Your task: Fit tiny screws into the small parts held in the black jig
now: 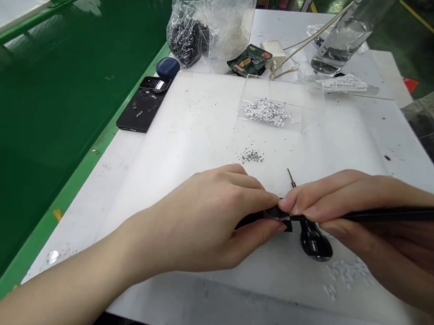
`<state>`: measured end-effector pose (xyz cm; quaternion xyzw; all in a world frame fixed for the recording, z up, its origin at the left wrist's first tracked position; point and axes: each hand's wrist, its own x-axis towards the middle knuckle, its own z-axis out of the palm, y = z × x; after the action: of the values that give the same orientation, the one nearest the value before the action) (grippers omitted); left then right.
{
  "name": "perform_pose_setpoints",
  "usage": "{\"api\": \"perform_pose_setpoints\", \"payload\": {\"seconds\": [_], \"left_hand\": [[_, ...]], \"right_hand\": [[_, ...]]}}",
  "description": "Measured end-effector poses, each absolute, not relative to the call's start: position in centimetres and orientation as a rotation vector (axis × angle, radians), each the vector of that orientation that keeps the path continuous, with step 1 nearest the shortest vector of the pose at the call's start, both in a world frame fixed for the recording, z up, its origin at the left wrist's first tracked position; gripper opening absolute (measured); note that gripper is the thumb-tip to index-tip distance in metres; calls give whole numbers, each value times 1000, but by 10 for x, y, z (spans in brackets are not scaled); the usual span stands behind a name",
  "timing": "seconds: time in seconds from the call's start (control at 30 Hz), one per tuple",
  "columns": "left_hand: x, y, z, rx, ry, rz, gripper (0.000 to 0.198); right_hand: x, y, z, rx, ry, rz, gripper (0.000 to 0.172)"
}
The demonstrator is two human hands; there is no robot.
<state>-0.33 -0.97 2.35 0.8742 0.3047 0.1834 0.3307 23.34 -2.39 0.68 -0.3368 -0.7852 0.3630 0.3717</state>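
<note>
The left hand pinches a black part over the near right of the counter, apparently steadying it; the right hand pinches a slim tool, presumably for fine control.

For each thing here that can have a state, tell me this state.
Left hand: pinching a small dark piece
Right hand: gripping a long black tool
Phone: lying back side up
Clear tray: holding loose white pieces
Clear container: partly filled with clear liquid
Dark bits: loosely scattered
Plastic bag: wrinkled, holding black material
</note>
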Motion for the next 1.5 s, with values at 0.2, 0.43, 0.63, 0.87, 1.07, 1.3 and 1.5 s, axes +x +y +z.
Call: {"api": "perform_pose_setpoints", "payload": {"seconds": [0.2, 0.43, 0.63, 0.87, 1.07, 1.3, 1.5], "left_hand": [[-2, -12, 24, 2298, 821, 457, 25], [-4, -12, 24, 2311, 820, 451, 25], [-4, -12, 25, 2316, 813, 483, 23], [-3, -13, 24, 2329, 830, 485, 22], [-3, -10, 24, 2333, 810, 472, 24], [-4, -10, 25, 2334, 824, 432, 25], [-4, -11, 26, 2313, 823, 409, 25]], "right_hand": [[234, -23, 5, -872, -2002, 935, 23], [236, -24, 8, -876, -2019, 931, 23], [235, -23, 9, -847, -2036, 941, 24], [234, -24, 8, -840, -2018, 947, 23], [233, -22, 7, -846, -1999, 958, 25], [234, -24, 6, -859, -1985, 982, 25], [235, -24, 7, -882, -1985, 979, 25]]}}
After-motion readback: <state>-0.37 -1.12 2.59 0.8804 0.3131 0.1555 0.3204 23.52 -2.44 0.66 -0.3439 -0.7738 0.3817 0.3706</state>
